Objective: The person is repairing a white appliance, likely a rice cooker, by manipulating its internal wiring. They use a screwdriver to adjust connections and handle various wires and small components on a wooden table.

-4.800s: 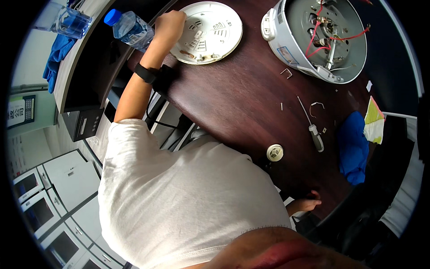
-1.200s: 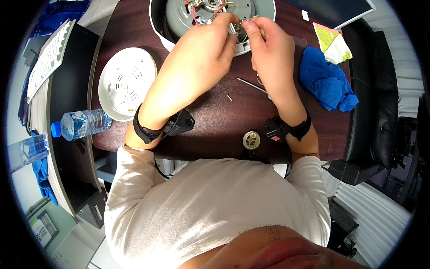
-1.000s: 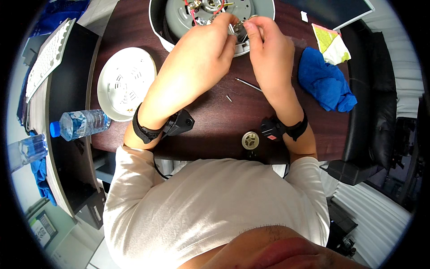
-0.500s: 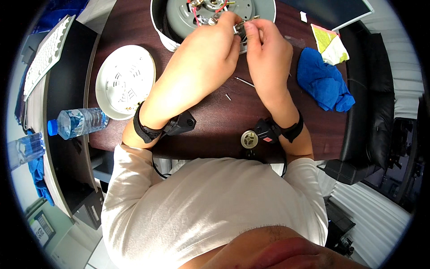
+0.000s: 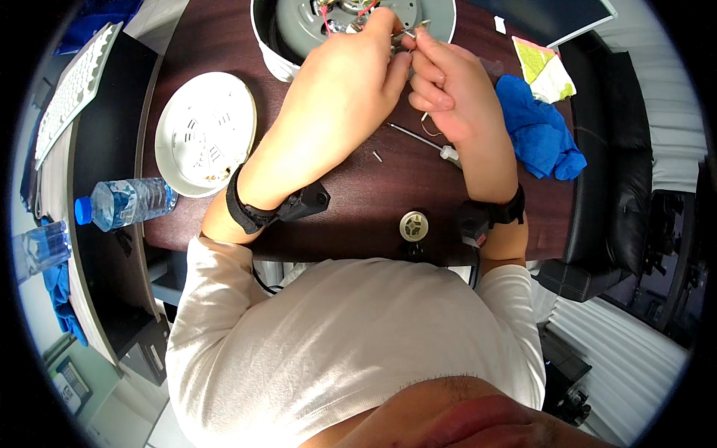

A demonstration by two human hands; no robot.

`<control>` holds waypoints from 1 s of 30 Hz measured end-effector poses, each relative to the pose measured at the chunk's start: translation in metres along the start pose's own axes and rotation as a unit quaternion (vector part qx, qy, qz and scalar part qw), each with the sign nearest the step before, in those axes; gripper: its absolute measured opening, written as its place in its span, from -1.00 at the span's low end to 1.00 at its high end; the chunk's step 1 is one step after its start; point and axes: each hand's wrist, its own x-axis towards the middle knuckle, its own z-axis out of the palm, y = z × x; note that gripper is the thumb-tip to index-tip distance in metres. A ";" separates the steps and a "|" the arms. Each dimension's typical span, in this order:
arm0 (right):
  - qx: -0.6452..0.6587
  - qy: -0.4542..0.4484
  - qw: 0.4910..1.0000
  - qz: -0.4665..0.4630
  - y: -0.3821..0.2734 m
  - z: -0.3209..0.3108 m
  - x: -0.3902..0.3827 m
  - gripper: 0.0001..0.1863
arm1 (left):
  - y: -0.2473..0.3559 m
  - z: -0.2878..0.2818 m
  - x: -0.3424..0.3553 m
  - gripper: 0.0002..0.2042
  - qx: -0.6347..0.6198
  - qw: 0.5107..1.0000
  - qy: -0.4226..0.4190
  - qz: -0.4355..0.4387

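A round white appliance housing [image 5: 278, 69] stands open at the far edge, its grey metal inside showing red wires [image 5: 326, 16]. Over its near rim my left hand [image 5: 355, 75] is closed, with its fingertips around something mostly hidden by the hand. Beside it, my right hand [image 5: 459, 86] pinches a small thin metal piece [image 5: 423, 25], perhaps a wire end; its exact kind is unclear. The other right fingers are curled toward the palm. Below that hand lies a screwdriver [image 5: 418, 137], partly covered by my wrist. A small screw [image 5: 377, 156] lies nearer to me.
To the left is a round white vented cover [image 5: 172, 153] with small bits in it. A water bottle [image 5: 131, 203] lies by the table's left edge. Blue cloth [image 5: 538, 131] and a yellow-white packet [image 5: 549, 71] are at the right. A small round disc [image 5: 414, 225] sits near the front edge.
My right hand has turned and its forearm has shifted right, uncovering the screwdriver's handle end and a thin wire loop. The left hand stays nearly in place.
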 end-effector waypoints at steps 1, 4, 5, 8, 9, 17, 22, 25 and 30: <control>-0.012 0.013 1.000 0.001 0.000 0.002 0.000 -0.71 | 0.006 -0.001 0.001 -0.80 -0.009 1.000 -0.006 -0.023; -0.052 0.032 0.998 -0.024 0.004 0.007 0.002 -0.71 | 0.003 0.004 0.003 -0.80 0.026 0.999 0.031 -0.016; -0.066 0.026 0.996 -0.050 0.009 0.003 0.004 -0.71 | 0.002 0.006 0.003 -0.80 0.029 0.999 0.039 -0.013; -0.091 0.029 0.991 -0.096 0.013 0.005 0.005 -0.69 | 0.001 0.009 0.003 -0.81 0.040 0.997 0.064 -0.005; -0.095 0.033 0.989 -0.106 0.013 0.006 0.004 -0.69 | 0.001 0.011 0.003 -0.82 0.045 0.996 0.074 -0.005; -0.076 0.037 0.991 -0.107 0.015 0.003 0.003 -0.67 | -0.006 0.019 0.004 -0.86 0.089 0.990 0.107 0.024; -0.090 0.040 0.987 -0.127 0.015 0.001 -0.001 -0.67 | 0.004 0.015 0.004 -0.85 0.079 0.993 0.090 0.015; -0.094 0.035 0.986 -0.136 0.015 -0.001 -0.004 -0.69 | 0.005 0.017 0.003 -0.85 0.100 0.989 0.104 0.022; -0.070 0.022 0.986 -0.149 0.016 -0.001 -0.003 -0.73 | 0.004 0.020 0.004 -0.85 0.101 0.989 0.109 0.015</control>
